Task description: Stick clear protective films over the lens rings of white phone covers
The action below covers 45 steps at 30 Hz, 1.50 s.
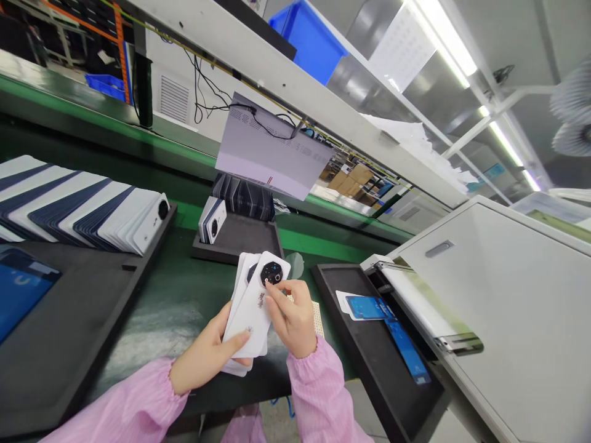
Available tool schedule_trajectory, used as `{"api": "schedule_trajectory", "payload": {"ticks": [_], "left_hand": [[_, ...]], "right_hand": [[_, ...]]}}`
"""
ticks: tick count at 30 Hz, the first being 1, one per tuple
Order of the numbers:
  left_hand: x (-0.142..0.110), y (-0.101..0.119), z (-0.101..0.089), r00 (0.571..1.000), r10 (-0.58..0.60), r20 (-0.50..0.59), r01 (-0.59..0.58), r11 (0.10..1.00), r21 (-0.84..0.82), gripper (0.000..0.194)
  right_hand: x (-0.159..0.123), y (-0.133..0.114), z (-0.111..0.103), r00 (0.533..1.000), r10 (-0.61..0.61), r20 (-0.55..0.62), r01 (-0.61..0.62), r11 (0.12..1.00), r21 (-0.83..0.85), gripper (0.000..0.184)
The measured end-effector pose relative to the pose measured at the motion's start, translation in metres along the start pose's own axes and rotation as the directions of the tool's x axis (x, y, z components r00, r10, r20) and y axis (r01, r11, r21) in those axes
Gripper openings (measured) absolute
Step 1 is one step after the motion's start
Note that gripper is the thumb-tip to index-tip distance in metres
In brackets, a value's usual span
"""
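Observation:
My left hand grips a small stack of white phone back covers from below, thumb across the top one. The top cover shows a black octagonal camera ring. My right hand is closed in a pinch, its fingertips touching the cover just beside the camera ring; what it pinches is too small to make out. Both arms wear pink sleeves. The hands hover above the green bench surface.
A black tray at the left carries a long row of white and dark covers. A smaller tray behind holds more covers. At the right, a black tray with blue-film pieces sits beside a white machine. A white box hangs overhead.

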State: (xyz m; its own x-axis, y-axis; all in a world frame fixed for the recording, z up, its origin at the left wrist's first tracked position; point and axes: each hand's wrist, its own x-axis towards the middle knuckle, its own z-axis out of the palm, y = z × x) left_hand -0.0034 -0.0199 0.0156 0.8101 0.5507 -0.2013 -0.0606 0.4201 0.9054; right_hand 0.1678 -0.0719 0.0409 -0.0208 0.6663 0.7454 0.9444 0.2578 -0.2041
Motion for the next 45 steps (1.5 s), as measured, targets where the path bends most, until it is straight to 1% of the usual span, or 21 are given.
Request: {"api": "schedule_trajectory", "payload": {"ticks": [6, 14, 19, 23, 28, 33, 40, 45], "left_hand": [[0.0014, 0.0007, -0.0003, 1.000, -0.007, -0.007, 0.007, 1.000, 0.009, 0.065], [-0.0002, -0.0045, -0.0013, 1.000, 0.024, 0.002, -0.024, 1.000, 0.016, 0.061], [0.0005, -0.0033, -0.0009, 1.000, 0.012, -0.009, -0.012, 1.000, 0.015, 0.062], [0.0002, -0.0022, 0.0004, 1.000, 0.011, -0.002, -0.011, 1.000, 0.016, 0.063], [-0.0005, -0.0026, 0.0005, 1.000, 0.014, 0.014, -0.015, 1.000, 0.013, 0.061], [0.0008, -0.0036, -0.0005, 1.000, 0.023, -0.004, -0.023, 1.000, 0.022, 0.062], [0.0007, -0.0014, -0.0007, 1.000, -0.002, -0.022, 0.002, 1.000, 0.017, 0.064], [0.0012, -0.0027, -0.0016, 1.000, 0.019, -0.015, -0.019, 1.000, 0.012, 0.063]], "right_hand": [[0.0021, 0.0003, 0.0001, 1.000, 0.005, 0.003, -0.005, 1.000, -0.004, 0.027], [0.0036, 0.0001, 0.0018, 1.000, 0.020, -0.016, -0.020, 1.000, -0.005, 0.027], [0.0015, 0.0003, 0.0008, 0.999, -0.020, -0.046, 0.020, 1.000, 0.017, 0.026], [0.0000, 0.0015, 0.0001, 0.999, -0.036, -0.009, 0.036, 0.999, -0.004, 0.028], [0.0010, 0.0012, 0.0009, 1.000, -0.020, 0.000, 0.020, 1.000, -0.019, 0.027], [0.0029, 0.0000, 0.0020, 1.000, -0.005, -0.010, 0.005, 1.000, -0.013, 0.027], [-0.0017, 0.0037, 0.0025, 0.999, -0.012, -0.041, 0.013, 1.000, 0.010, 0.029], [0.0002, 0.0030, 0.0010, 1.000, 0.001, -0.030, -0.001, 1.000, 0.004, 0.030]]}}
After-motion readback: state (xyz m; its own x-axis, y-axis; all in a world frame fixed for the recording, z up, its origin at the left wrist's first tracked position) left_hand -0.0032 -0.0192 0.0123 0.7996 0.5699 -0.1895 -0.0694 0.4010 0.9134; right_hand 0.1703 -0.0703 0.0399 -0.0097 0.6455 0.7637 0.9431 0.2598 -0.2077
